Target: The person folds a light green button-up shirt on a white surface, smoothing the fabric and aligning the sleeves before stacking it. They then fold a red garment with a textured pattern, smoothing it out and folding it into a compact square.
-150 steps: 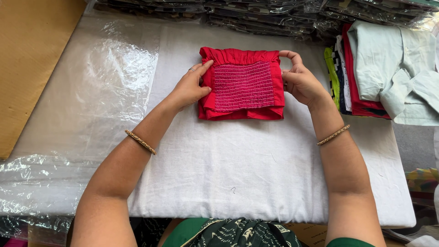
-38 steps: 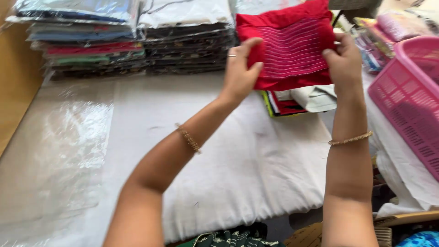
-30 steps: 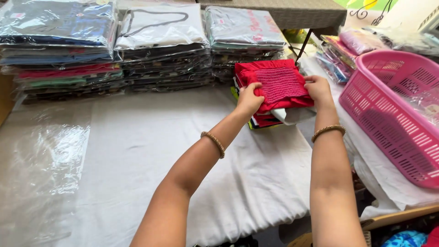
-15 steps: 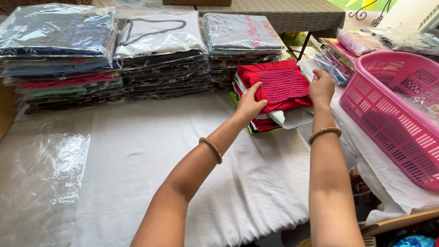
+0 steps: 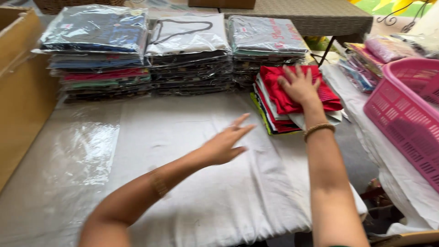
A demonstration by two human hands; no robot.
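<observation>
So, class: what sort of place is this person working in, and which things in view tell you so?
Probably a garment packing or sorting area. Stacks of plastic-bagged folded clothes line the white-covered table, the right hand presses a folded red garment onto a pile, and a pink basket stands beside it.

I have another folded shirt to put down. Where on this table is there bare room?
The white cloth is bare between the bagged stacks at the back and the near edge. Crowded: the right side, with the folded pile under the right hand, and the pink basket.
</observation>
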